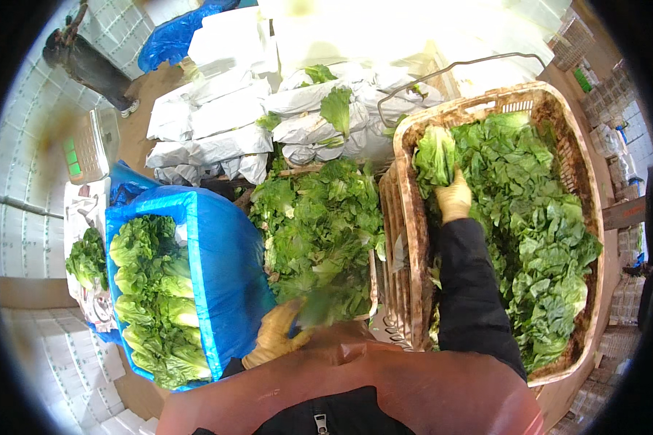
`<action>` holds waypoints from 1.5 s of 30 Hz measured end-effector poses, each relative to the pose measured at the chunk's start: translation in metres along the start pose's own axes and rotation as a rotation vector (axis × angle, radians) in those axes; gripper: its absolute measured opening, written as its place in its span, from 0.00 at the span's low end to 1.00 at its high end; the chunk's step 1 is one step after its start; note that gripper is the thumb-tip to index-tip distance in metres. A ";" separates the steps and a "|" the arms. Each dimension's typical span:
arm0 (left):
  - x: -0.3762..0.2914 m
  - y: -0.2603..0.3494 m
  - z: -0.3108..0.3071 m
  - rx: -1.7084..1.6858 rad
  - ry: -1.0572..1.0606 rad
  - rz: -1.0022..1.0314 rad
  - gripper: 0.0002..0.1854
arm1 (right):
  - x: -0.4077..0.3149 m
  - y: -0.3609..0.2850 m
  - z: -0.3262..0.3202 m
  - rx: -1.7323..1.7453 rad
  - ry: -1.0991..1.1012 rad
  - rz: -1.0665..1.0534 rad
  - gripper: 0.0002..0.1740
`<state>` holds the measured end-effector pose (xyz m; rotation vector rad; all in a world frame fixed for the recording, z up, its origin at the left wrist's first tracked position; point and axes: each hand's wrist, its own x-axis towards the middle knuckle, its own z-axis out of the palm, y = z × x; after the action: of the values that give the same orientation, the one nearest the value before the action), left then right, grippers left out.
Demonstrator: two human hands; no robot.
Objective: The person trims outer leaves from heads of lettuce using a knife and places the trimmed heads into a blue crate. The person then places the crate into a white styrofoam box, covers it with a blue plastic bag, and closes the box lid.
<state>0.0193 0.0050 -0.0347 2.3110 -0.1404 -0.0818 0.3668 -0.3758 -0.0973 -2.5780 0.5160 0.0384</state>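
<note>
My right hand, in a yellow work glove, grips a head of romaine lettuce near the far left corner of a large, dirt-stained plastic crate. More romaine fills much of that crate. My left hand, also gloved, is low in front of my reddish-brown apron, beside a blue plastic bag. Its thumb and fingers are spread, but a blurred greenish patch beside the fingertips hides whether it holds anything. Rows of romaine heads lie inside the blue-rimmed opening at left.
Loose trimmed leaves heap between bag and crate. White plastic-wrapped bundles are stacked beyond. A scale with green display panels stands at left, near a lettuce head. A person stands far left. A bent metal handle arches over the crate's far end.
</note>
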 end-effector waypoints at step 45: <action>0.009 0.017 -0.083 -0.852 -0.199 -0.298 0.22 | -0.328 -0.117 -0.066 0.884 -1.199 0.083 0.34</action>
<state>0.0357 0.0534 0.0338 1.4521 0.1245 -0.4344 0.1013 -0.1990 0.0562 -1.3063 0.0966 1.0388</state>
